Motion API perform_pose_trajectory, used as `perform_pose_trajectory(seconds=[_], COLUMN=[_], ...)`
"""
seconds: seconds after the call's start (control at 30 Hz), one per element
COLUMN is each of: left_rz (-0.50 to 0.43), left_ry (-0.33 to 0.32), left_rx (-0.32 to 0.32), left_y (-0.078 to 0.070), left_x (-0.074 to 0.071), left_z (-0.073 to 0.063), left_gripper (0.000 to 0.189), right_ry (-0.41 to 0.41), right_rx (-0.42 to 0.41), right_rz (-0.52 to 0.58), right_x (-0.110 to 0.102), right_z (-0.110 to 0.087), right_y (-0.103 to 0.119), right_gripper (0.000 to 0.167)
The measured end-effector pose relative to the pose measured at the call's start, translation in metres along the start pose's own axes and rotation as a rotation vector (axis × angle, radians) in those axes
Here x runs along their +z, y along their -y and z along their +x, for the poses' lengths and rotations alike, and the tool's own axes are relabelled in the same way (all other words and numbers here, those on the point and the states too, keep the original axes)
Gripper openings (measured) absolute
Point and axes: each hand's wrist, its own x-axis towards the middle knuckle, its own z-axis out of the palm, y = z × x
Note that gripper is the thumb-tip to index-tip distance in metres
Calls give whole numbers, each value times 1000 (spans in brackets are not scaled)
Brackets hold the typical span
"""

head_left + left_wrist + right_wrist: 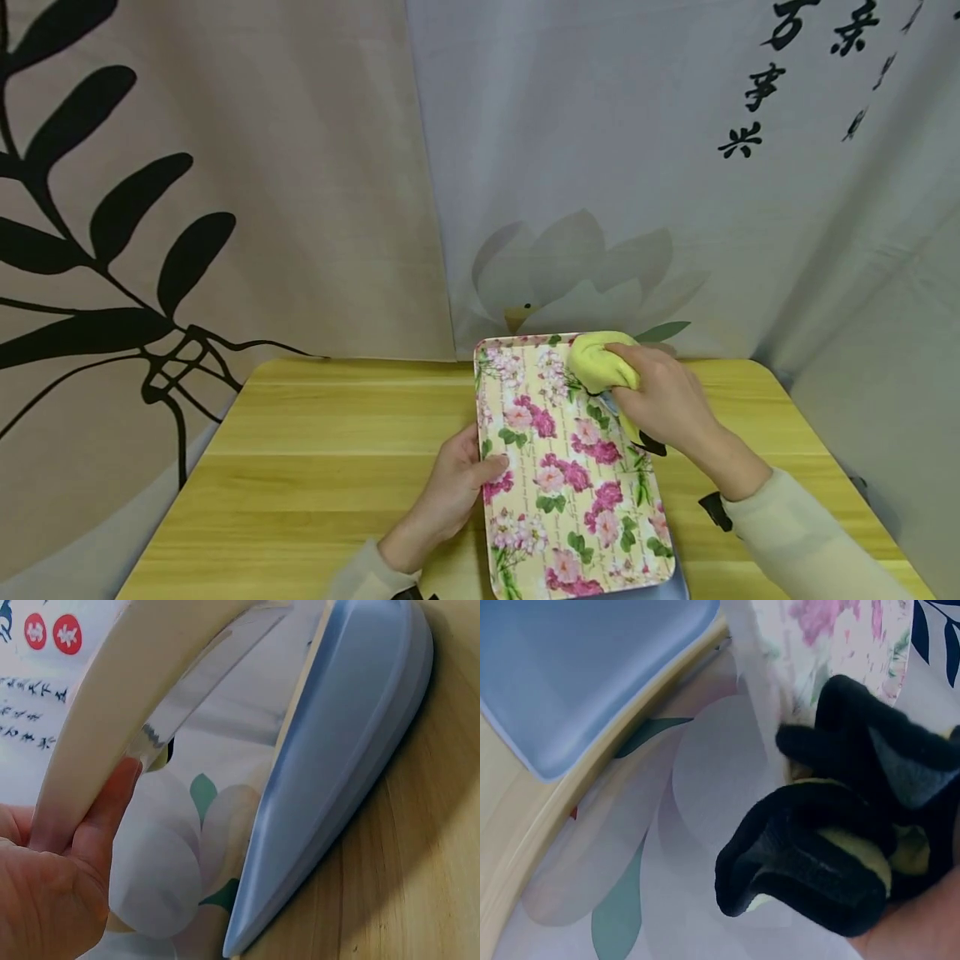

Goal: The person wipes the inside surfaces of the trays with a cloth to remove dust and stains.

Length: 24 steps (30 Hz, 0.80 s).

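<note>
A rectangular tray [558, 492] with pink flowers and green leaves on a cream ground is held raised, its patterned face toward me. My left hand [453, 479] grips its left edge, thumb over the front. In the left wrist view that hand [56, 889] holds the tray's pale rim [82, 757]. At the tray's upper right corner, my right hand [667, 400] grips a bunched yellow cloth [598, 362] against the face. Dark parts of the cloth [810, 862] hang below the hand in the right wrist view.
Beneath the floral tray, a blue-grey tray [681, 583] lies on the wooden table [337, 475]. The left wrist view shows this blue-grey tray [330, 750] near the table edge. A curtain [337, 167] printed with leaves, a lotus and dark characters hangs behind the table.
</note>
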Motion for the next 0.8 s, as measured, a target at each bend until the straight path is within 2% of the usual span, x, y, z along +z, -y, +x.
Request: perform_pose_trajectory(seconds=[0.33,0.57,0.8], left_rz=[15,20,21], left_ry=[29,26,12], left_rx=[23,23,15], left_y=[1,-2,-3], left_x=[1,5,8], left_z=[-1,-1,-2], left_gripper=[59,58,59], right_ry=[69,96,130], right_rx=[63,30,-11], right_rz=[91,144,147], right_x=[3,7,16], right_z=[4,12,21], right_y=[7,22,38], right_gripper=[54,56,58])
